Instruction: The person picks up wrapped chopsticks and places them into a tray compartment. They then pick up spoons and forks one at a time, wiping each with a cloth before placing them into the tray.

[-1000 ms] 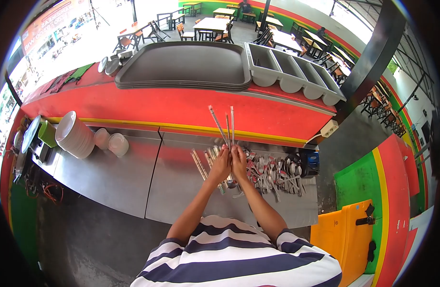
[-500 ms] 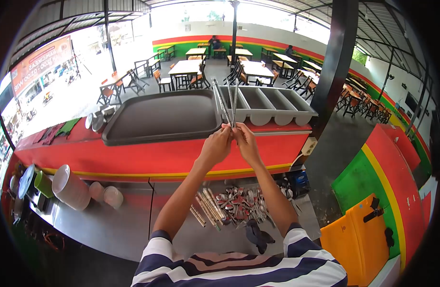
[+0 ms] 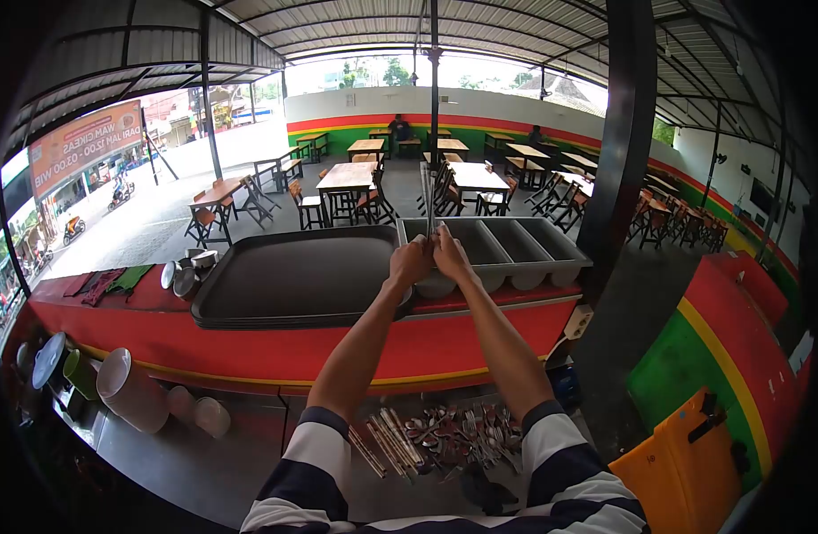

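Note:
Side by side over the front left part of the grey compartment tray (image 3: pixel 552 267), my left hand (image 3: pixel 413 260) and my right hand (image 3: pixel 450 254) are closed around a bundle of thin sticks (image 3: pixel 430 200). The sticks stand roughly upright above my fingers and look like chopsticks. Beside the compartment tray lies a stack of dark serving trays (image 3: pixel 302 276) on the red counter. On the lower metal surface, several patterned chopsticks (image 3: pixel 396 440) lie next to a heap of spoons and forks (image 3: pixel 467 432).
A dark pillar (image 3: pixel 618 133) rises right of the compartment tray. Bowls (image 3: pixel 133 392) and cups stand at lower left. Metal containers (image 3: pixel 185 280) and cloths (image 3: pixel 129 279) are on the counter's left. An orange chair-like object (image 3: pixel 680 458) is at lower right; people sit far back.
The view has tilted up. Both hands have come closer to the compartment tray, and the sticks, fanned apart before, are now gathered in a tighter bundle.

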A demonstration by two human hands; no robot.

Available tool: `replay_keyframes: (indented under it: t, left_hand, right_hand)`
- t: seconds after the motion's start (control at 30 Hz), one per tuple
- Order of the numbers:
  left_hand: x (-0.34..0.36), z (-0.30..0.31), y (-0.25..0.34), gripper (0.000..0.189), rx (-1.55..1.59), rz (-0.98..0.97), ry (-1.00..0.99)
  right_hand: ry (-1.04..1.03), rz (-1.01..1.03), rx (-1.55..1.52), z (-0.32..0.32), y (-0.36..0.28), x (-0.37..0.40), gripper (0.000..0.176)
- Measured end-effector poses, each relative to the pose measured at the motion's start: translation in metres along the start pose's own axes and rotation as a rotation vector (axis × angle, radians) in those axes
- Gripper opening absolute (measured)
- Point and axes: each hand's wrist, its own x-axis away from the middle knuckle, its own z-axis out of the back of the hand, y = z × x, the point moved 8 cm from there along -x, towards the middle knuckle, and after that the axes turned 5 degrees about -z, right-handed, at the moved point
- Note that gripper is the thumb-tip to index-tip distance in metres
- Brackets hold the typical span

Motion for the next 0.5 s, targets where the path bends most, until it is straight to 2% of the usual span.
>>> replay_keyframes:
  t: [0.07,0.17,0.5]
  left_hand:
    - [0.003,-0.006,-0.006,0.034,-0.060,0.016,0.008]
    - [0.001,-0.008,-0.011,0.033,-0.055,0.061,-0.020]
    - [0.006,-0.006,-0.008,0.028,-0.115,0.106,-0.031]
  right_hand:
    - [-0.045,-0.168,0.165,0.003,-0.010,0.011,0.030]
    - [-0.042,-0.227,0.209,0.004,-0.013,0.014,0.031]
    - [-0.061,-0.243,0.301,0.004,-0.004,0.014,0.031]
